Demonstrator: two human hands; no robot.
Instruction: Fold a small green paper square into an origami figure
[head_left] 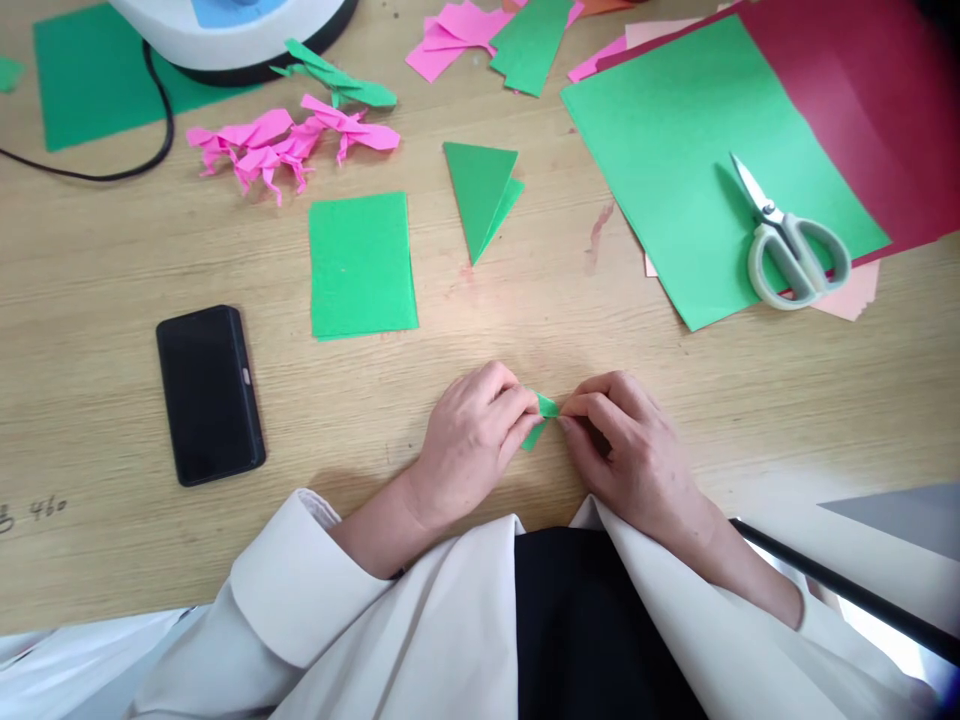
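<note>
Between my two hands, near the front of the table, is a small folded piece of green paper (547,407). My left hand (480,435) pinches its left part, and the fingers hide much of it. At its right tip, my right hand (630,435) has thumb and fingertips pressed together on the paper. Farther back lie a stack of green paper squares (363,265) and a green sheet folded into a triangle (480,190). Both are apart from my hands.
A black phone (210,395) lies at left. Scissors (795,245) rest on large green sheets (675,150) over dark red paper (862,90) at right. Pink folded paper figures (277,150) and a green one (341,80) stand near a white round base (247,40) with a black cable (161,130).
</note>
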